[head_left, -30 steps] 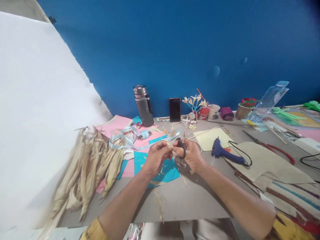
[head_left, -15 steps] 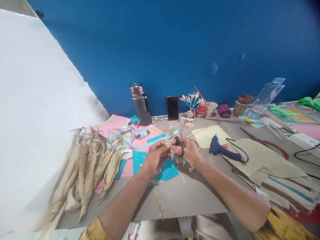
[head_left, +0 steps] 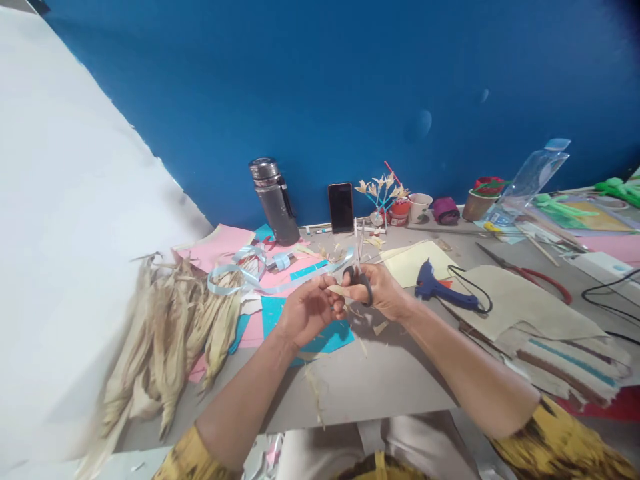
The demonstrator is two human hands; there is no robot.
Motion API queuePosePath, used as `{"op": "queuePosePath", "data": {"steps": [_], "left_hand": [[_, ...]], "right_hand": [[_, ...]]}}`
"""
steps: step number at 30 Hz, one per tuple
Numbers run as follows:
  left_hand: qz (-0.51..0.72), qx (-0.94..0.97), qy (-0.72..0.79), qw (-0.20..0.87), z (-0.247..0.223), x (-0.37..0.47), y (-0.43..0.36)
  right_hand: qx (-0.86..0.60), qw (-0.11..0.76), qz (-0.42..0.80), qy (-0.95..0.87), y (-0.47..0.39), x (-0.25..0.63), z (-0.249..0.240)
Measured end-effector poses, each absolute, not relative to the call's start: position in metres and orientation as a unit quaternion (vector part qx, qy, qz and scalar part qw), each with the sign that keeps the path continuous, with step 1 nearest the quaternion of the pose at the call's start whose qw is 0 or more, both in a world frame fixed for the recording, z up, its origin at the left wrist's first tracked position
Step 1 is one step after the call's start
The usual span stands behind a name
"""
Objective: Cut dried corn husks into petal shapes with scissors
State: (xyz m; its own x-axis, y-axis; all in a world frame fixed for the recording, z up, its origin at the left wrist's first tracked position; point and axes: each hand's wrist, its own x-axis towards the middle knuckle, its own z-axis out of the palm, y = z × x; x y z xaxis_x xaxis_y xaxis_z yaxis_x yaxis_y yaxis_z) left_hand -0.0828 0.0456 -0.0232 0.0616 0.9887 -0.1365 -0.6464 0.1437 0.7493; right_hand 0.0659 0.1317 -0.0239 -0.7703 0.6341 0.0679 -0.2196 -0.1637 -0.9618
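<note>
My right hand [head_left: 383, 291] is closed round the black handles of a pair of scissors [head_left: 367, 290], whose blades point up and away from me. Between my hands is a small pale piece of corn husk [head_left: 339, 290], pinched by the fingers of my left hand [head_left: 306, 310] and touched by my right thumb. Below the hands lies a blue sheet of paper [head_left: 325, 339] sprinkled with husk scraps. A heap of dried corn husks [head_left: 170, 333] rests at the left.
Behind my hands stand a grey flask [head_left: 275, 203], a phone [head_left: 341, 208] and husk flowers [head_left: 383, 190] on stems. Light-blue ribbon [head_left: 235, 287] curls over pink paper. To the right lie a blue glue gun [head_left: 445, 288], red-handled shears [head_left: 535, 275] and a tilted plastic bottle [head_left: 533, 180].
My left hand has turned so that more of its palm shows, and the husk piece now shows between my fingers. The scissors stay in my right hand. The view has shifted slightly.
</note>
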Motion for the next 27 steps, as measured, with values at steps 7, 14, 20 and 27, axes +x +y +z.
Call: {"op": "queuePosePath", "data": {"steps": [7,14,20,27], "left_hand": [[0.565,0.321,0.413,0.638,-0.0238,-0.0832,0.0466],[0.578,0.271,0.378,0.67,-0.0203,-0.0855,0.0469],[0.56,0.347,0.453,0.601,-0.0243,-0.0873,0.0473],[0.597,0.316,0.452,0.583,-0.0236,-0.0856,0.0486]], "right_hand": [[-0.183,0.259,0.72,-0.617,0.134,0.0692,-0.0227],[-0.158,0.243,0.74,-0.607,0.1347,0.0696,-0.0244],[-0.201,0.251,0.688,-0.65,0.1382,0.0697,-0.0267],[-0.223,0.307,0.689,-0.618,0.1397,0.0679,-0.0294]]}}
